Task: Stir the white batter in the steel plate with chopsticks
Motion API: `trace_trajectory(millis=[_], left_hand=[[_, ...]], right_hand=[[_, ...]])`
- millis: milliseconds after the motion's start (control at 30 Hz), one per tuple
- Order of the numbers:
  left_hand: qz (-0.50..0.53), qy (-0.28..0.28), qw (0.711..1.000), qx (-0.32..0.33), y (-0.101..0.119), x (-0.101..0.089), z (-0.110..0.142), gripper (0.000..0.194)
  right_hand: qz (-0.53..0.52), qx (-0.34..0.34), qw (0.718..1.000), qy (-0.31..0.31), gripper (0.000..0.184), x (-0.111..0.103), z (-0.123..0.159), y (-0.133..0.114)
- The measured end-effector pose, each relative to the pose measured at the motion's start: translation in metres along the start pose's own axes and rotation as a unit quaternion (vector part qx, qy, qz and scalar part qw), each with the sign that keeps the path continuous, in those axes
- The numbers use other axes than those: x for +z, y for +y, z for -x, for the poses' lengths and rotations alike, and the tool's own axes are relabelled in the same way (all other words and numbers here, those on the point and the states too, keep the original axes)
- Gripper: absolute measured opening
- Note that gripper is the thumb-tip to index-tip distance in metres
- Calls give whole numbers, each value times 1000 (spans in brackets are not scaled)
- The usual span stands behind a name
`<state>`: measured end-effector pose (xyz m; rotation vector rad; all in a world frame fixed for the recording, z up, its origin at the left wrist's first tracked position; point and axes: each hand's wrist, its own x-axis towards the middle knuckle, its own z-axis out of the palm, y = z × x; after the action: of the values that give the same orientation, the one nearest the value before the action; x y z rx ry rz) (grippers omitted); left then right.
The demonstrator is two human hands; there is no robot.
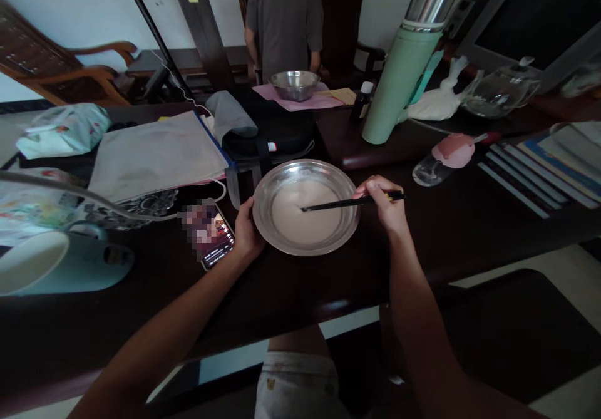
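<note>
A shiny metal bowl (310,248) with a wide rim sits on the dark table in front of me. It contains a pale, cream-coloured liquid (305,226). My left hand (247,230) grips the bowl's left side, thumb at the rim and the other fingers mostly hidden. Black chopsticks (334,204) are pinched in my right hand (384,201) at the bowl's right edge. They slant across the bowl, nearly level, with their tips in the liquid near the middle. Just left of my left hand lies a phone (220,243) with its screen lit.
A pale blue mug (101,267) stands at left, below a grey cable (117,209). Behind are a zip folder (154,153), a black case (270,131), another metal bowl (295,85) and a green thermos (399,81). Rightward lie a pink-topped bottle (453,151) and books (526,175). A person (285,24) is beyond.
</note>
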<state>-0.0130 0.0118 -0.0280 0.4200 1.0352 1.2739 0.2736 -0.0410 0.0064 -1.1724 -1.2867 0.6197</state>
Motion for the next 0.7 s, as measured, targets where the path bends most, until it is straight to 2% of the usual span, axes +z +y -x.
trace_trajectory(millis=[167, 267, 367, 433, 533, 600, 700], left_hand=[[0, 3, 1000, 2, 0, 1, 0, 25], [-8, 2, 1000, 3, 0, 1, 1, 28], [-15, 3, 1000, -4, 0, 0, 0, 29], [-17, -1, 1000, -6, 0, -1, 0, 30], [-15, -6, 1000, -3, 1, -1, 0, 30], [-11, -6, 1000, -2, 1, -1, 0, 28], [-8, -5, 1000, -4, 1, -1, 0, 28]], right_hand=[[-6, -6, 999, -54, 51, 1, 0, -2], [13, -17, 1000, -23, 50, 1, 0, -2], [-22, -2, 1000, -1, 51, 1, 1, -1], [-33, 1, 999, -30, 51, 1, 1, -1], [2, -15, 998, -61, 50, 2, 1, -2], [21, -18, 999, -37, 51, 1, 0, -2], [-4, -2, 1000, 7, 53, 1, 0, -1]])
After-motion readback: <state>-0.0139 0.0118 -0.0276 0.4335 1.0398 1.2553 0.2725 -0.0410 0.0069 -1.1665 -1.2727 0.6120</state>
